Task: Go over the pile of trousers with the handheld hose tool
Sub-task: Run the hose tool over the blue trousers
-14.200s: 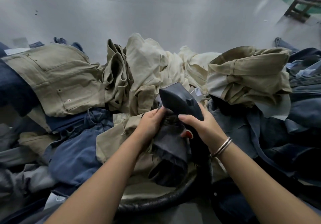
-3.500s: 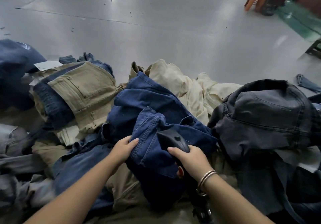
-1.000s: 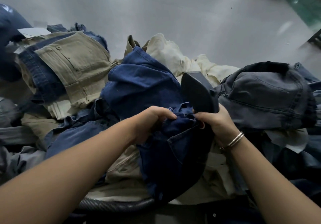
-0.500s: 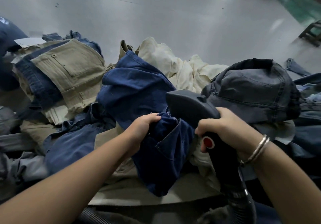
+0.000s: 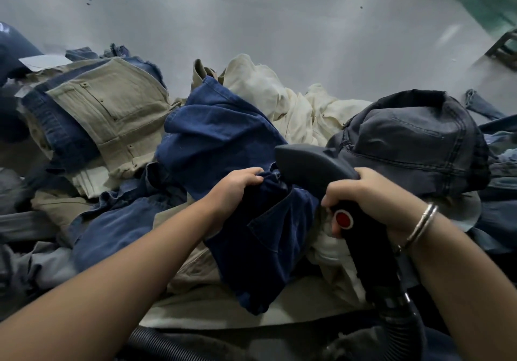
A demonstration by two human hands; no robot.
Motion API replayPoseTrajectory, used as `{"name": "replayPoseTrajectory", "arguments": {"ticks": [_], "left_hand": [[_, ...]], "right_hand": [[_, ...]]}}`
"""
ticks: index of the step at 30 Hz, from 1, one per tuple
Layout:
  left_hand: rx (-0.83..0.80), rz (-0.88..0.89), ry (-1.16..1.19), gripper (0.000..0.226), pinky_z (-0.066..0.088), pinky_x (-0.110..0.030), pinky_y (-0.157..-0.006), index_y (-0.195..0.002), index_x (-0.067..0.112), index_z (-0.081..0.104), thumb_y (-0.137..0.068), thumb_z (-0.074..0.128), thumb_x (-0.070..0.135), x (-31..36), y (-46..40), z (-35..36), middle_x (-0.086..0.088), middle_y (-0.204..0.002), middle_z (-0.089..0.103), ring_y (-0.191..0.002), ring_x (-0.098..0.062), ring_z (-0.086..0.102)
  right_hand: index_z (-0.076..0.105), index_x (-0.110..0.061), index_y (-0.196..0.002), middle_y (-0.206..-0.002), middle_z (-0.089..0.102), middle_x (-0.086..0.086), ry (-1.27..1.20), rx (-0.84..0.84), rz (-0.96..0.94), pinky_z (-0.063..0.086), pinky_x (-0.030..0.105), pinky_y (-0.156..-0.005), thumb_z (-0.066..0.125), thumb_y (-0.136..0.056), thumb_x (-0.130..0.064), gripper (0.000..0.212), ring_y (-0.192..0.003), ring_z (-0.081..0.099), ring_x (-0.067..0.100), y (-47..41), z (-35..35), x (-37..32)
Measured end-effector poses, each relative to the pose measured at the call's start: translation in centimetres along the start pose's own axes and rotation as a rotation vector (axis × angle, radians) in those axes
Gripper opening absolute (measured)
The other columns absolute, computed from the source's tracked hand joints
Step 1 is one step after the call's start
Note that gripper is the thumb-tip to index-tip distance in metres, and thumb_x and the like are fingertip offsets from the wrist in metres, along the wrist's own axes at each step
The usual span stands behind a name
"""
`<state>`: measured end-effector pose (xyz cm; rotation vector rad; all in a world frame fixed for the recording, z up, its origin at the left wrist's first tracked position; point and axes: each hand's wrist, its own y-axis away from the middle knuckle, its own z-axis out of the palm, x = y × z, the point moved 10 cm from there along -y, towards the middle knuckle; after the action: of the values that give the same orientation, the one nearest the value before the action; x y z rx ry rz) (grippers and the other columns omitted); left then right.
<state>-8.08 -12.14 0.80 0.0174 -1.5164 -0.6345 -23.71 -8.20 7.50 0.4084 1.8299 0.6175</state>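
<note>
A heap of trousers lies across the middle of the view. On top is a dark blue pair [image 5: 221,139], and my left hand [image 5: 235,190] grips a fold of it at the waist. My right hand [image 5: 369,195] grips the handle of the dark grey hose tool [image 5: 310,164], just above its red button [image 5: 343,219]. The tool's wide head points left and up, right beside the bunched blue cloth. Its ribbed black hose [image 5: 402,330] runs down past my right wrist and under the pile.
Khaki trousers [image 5: 112,108] lie at the left, cream ones [image 5: 282,100] behind, a dark grey pair [image 5: 414,142] at the right. Grey shiny floor [image 5: 279,24] stretches beyond the heap. A stool leg [image 5: 503,50] shows at the far right edge.
Over the last second my right hand has turned the tool so its handle and red button face me. My left hand keeps its grip on the blue trousers.
</note>
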Motion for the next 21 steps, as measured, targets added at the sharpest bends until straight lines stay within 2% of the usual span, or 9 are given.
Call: {"name": "replayPoseTrajectory", "arguments": {"ticks": [3,6,8,10,13,15,17,19,21], "left_hand": [[0.005,0.003,-0.044,0.047,0.049,-0.021,-0.083,-0.082,0.031,0.076,-0.093,0.038,0.006,0.1,-0.2,-0.1,0.008,-0.086,0.074,-0.087,-0.011,0.067],[0.064,-0.007,-0.023,0.030,0.046,-0.012,-0.070,-0.106,0.015,0.065,-0.093,0.040,0.003,0.3,-0.2,-0.8,0.002,-0.087,0.066,-0.080,-0.008,0.059],[0.054,0.015,-0.046,0.026,0.043,-0.016,-0.065,-0.103,0.004,0.062,-0.093,0.039,0.002,0.9,-0.1,-0.9,-0.009,-0.088,0.061,-0.078,-0.014,0.056],[0.026,0.048,-0.073,0.030,0.044,-0.022,-0.071,-0.105,-0.004,0.063,-0.092,0.036,0.000,1.6,0.0,-0.7,-0.014,-0.092,0.062,-0.083,-0.020,0.057],[0.000,0.062,-0.112,0.030,0.045,-0.023,-0.073,-0.099,0.001,0.065,-0.092,0.036,-0.003,1.7,0.1,-0.4,-0.010,-0.087,0.065,-0.079,-0.016,0.059],[-0.003,0.064,-0.136,0.020,0.038,-0.026,-0.066,-0.085,0.001,0.055,-0.091,0.037,-0.002,1.8,0.1,-0.4,-0.012,-0.074,0.051,-0.069,-0.016,0.048],[0.006,0.071,-0.144,0.017,0.033,-0.029,-0.063,-0.079,0.002,0.047,-0.090,0.036,-0.002,1.9,0.1,-0.7,-0.010,-0.070,0.041,-0.064,-0.015,0.040],[0.009,0.082,-0.131,0.019,0.036,-0.031,-0.068,-0.083,-0.006,0.053,-0.090,0.035,-0.004,1.9,0.0,-0.6,-0.013,-0.074,0.047,-0.067,-0.019,0.046],[0.001,0.070,-0.120,0.027,0.041,-0.029,-0.075,-0.097,-0.013,0.059,-0.090,0.034,-0.004,1.7,-0.1,-0.5,-0.017,-0.086,0.057,-0.078,-0.023,0.053]], "right_hand": [[0.053,0.003,-0.075,-0.052,0.054,0.020,0.063,-0.033,0.060,0.046,0.027,-0.039,0.063,-0.073,0.002,0.010,-0.038,0.056,0.028,0.0,1.3,1.0],[0.053,0.004,-0.081,-0.053,0.052,0.018,0.054,0.006,0.046,0.048,0.027,-0.041,0.061,-0.076,0.002,0.010,-0.038,0.056,0.027,-0.7,0.8,0.5],[0.054,0.004,-0.076,-0.052,0.051,0.019,0.038,-0.013,0.049,0.048,0.028,-0.040,0.061,-0.075,0.003,0.007,-0.038,0.056,0.027,-0.5,0.7,0.5],[0.054,0.003,-0.071,-0.052,0.052,0.020,0.040,-0.056,0.076,0.045,0.026,-0.038,0.062,-0.074,0.002,0.009,-0.037,0.055,0.028,0.0,1.5,1.1],[0.053,0.003,-0.070,-0.051,0.052,0.019,0.050,-0.007,0.068,0.043,0.024,-0.037,0.061,-0.076,0.003,0.010,-0.036,0.054,0.027,-0.5,1.5,1.2],[0.053,0.004,-0.066,-0.049,0.050,0.018,0.017,0.058,0.036,0.045,0.027,-0.040,0.059,-0.076,0.004,0.012,-0.035,0.052,0.026,-0.9,0.2,0.6],[0.053,0.005,-0.065,-0.048,0.050,0.018,-0.022,0.045,0.030,0.047,0.029,-0.043,0.062,-0.072,0.002,0.012,-0.036,0.053,0.027,-0.6,-0.2,0.6],[0.054,0.005,-0.075,-0.050,0.052,0.019,-0.003,-0.020,0.064,0.046,0.028,-0.040,0.066,-0.068,-0.001,0.016,-0.038,0.056,0.028,-0.1,0.7,1.3],[0.053,0.003,-0.085,-0.052,0.053,0.018,0.015,-0.046,0.097,0.044,0.025,-0.038,0.065,-0.072,0.000,0.018,-0.038,0.056,0.027,-0.1,1.5,2.0]]}}
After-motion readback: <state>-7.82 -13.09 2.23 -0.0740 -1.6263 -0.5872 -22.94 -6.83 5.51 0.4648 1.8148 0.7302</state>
